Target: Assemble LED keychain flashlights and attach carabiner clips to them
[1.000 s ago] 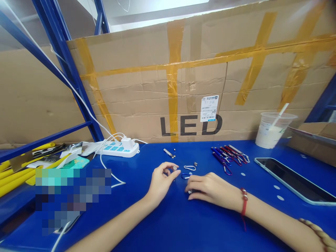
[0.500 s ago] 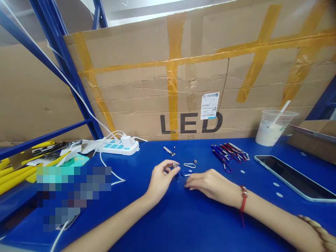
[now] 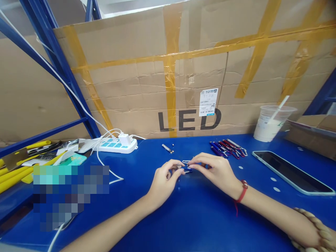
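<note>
My left hand (image 3: 165, 180) is closed in a pinch around a small blue metal tube (image 3: 179, 178), mostly covered by the fingers. Just to the right, my right hand (image 3: 215, 168) has thumb and fingertips pressed together; what sits between them is too small to make out. A silver carabiner (image 3: 186, 161) and a blue carabiner (image 3: 188, 171) lie on the table between the hands, partly hidden by the fingertips. Behind them lies a silver tube (image 3: 167, 148) with small round metal bits near its end.
Several coloured metal tubes with carabiners (image 3: 228, 148) lie in a row at the right. Farther right are a phone (image 3: 291, 171), a plastic cup with a straw (image 3: 271, 124) and a cardboard box (image 3: 312, 134). A power strip (image 3: 115, 145) with white cables stands at left.
My right hand has moved up and slightly away from the table front, its fingertips now pinched by the carabiners. My left hand keeps hold of the blue tube. The view has shifted slightly.
</note>
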The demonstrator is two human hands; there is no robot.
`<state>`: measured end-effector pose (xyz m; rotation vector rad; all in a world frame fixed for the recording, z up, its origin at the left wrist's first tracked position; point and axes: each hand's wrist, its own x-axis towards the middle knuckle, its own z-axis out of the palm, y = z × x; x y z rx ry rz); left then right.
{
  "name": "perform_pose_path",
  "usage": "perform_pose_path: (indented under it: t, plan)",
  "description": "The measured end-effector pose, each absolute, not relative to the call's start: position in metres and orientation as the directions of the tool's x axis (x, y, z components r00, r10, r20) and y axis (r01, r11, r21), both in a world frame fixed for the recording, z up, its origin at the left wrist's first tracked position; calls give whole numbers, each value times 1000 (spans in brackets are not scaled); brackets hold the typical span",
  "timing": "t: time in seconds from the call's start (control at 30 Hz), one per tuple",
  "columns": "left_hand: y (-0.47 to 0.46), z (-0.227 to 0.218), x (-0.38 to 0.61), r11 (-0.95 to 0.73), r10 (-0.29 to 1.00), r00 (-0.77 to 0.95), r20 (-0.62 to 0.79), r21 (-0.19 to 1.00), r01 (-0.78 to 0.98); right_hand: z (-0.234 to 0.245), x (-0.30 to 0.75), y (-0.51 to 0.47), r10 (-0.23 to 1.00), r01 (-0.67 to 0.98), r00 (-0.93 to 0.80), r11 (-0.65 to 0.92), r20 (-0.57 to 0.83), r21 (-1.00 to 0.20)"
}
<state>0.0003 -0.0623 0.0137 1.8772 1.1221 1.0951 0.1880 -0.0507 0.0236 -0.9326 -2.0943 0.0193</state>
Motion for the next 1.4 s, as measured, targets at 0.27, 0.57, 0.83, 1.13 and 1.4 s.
perform_pose_path:
  t: [0.27, 0.57, 0.83, 1.13, 1.4]
  plan:
    - [-67, 15, -3, -645, 762, 439, 477, 620, 447, 24, 186, -52, 674, 552, -294, 698, 678, -455]
    - [-65, 14, -3, -625, 767, 506, 394, 637, 451, 27, 182, -54, 702, 423, -240, 697, 671, -578]
    - [-60, 11, -2, -609, 783, 467, 411, 661, 439, 27, 181, -55, 809, 361, -233, 587, 539, -725]
    - [-55, 5, -6, -688, 725, 482, 492, 541, 483, 27, 182, -51, 878, 398, -304, 469, 369, -788]
    - [-53, -5, -12, -778, 627, 557, 544, 453, 434, 21, 182, -50, 909, 455, -311, 398, 276, -797]
